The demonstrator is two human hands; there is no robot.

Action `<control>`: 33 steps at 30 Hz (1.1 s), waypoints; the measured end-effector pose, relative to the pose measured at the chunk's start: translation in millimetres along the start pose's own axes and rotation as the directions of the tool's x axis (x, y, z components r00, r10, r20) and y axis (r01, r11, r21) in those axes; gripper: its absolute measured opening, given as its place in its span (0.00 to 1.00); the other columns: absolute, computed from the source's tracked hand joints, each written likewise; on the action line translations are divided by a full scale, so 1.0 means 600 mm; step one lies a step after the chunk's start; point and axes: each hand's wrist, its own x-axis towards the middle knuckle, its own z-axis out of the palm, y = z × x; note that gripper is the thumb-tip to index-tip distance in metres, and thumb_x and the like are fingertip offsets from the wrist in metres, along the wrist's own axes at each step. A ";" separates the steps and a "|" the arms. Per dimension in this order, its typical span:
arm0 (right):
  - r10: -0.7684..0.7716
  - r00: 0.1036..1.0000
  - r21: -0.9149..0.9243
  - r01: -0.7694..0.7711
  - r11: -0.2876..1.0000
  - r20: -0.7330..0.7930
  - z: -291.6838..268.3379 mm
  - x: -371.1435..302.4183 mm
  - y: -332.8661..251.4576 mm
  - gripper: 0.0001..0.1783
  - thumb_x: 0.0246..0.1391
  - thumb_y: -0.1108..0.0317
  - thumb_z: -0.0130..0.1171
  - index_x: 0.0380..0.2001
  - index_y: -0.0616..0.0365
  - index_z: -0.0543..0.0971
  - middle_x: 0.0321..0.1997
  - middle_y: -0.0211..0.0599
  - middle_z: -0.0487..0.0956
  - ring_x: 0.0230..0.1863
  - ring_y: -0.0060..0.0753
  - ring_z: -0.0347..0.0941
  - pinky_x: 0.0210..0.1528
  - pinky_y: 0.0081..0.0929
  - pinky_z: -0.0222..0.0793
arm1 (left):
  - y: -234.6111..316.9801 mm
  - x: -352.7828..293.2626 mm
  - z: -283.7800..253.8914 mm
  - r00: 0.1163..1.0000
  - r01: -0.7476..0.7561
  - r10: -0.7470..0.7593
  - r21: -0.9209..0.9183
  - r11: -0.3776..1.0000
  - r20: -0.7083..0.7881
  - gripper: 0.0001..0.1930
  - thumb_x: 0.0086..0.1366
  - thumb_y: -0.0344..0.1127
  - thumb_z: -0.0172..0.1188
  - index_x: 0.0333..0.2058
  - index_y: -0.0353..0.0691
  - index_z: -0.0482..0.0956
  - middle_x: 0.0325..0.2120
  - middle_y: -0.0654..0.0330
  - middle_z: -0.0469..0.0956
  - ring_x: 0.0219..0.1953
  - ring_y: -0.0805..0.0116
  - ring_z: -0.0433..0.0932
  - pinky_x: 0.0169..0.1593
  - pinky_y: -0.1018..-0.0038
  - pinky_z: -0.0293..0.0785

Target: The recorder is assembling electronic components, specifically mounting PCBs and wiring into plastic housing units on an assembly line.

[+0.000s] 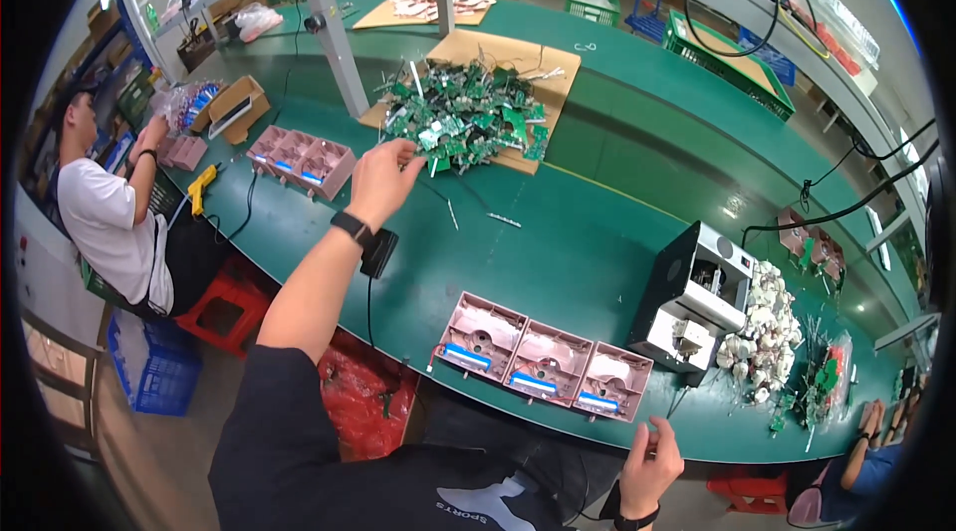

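Note:
My left hand reaches out to the near left edge of a heaped pile of green circuit boards. Its fingers are bent and a little apart, with nothing visible between them. The boards lie on a brown cardboard sheet. At the table's front edge, my right hand is raised with loosely curled, parted fingers, and I see nothing in it. Just left of it stands a row of three joined pinkish housings, each holding a blue cylindrical cell with wires.
A black and silver machine stands right of the housings, beside a heap of white parts. More housings and a yellow glue gun lie to the left. A co-worker sits at far left. A metal post rises behind.

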 end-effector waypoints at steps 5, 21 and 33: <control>0.047 0.999 -0.053 -0.048 0.997 -0.013 -0.033 -0.021 -0.031 0.08 0.65 0.69 0.65 0.41 0.64 0.83 0.26 0.46 0.81 0.24 0.45 0.77 0.29 0.38 0.72 | -0.096 0.106 0.075 0.998 0.064 -0.067 0.214 0.975 0.010 0.26 0.58 0.47 0.76 0.51 0.39 0.83 0.47 0.50 0.86 0.50 0.50 0.84 0.54 0.58 0.80; 0.003 0.999 -0.090 0.001 0.996 0.049 -0.033 -0.028 -0.020 0.11 0.64 0.68 0.66 0.46 0.62 0.84 0.33 0.51 0.85 0.31 0.52 0.83 0.34 0.39 0.78 | -0.075 0.204 0.051 0.995 0.068 -0.065 -0.039 0.997 0.070 0.24 0.57 0.46 0.78 0.45 0.36 0.83 0.38 0.52 0.87 0.44 0.54 0.86 0.49 0.59 0.80; -0.005 0.999 0.013 0.004 1.000 0.051 -0.018 -0.049 -0.012 0.08 0.62 0.73 0.66 0.42 0.65 0.83 0.25 0.44 0.79 0.23 0.42 0.76 0.28 0.34 0.71 | 0.123 0.142 -0.058 0.887 0.424 -0.057 -0.757 0.497 0.459 0.25 0.70 0.36 0.71 0.61 0.34 0.74 0.49 0.62 0.84 0.47 0.75 0.82 0.50 0.75 0.79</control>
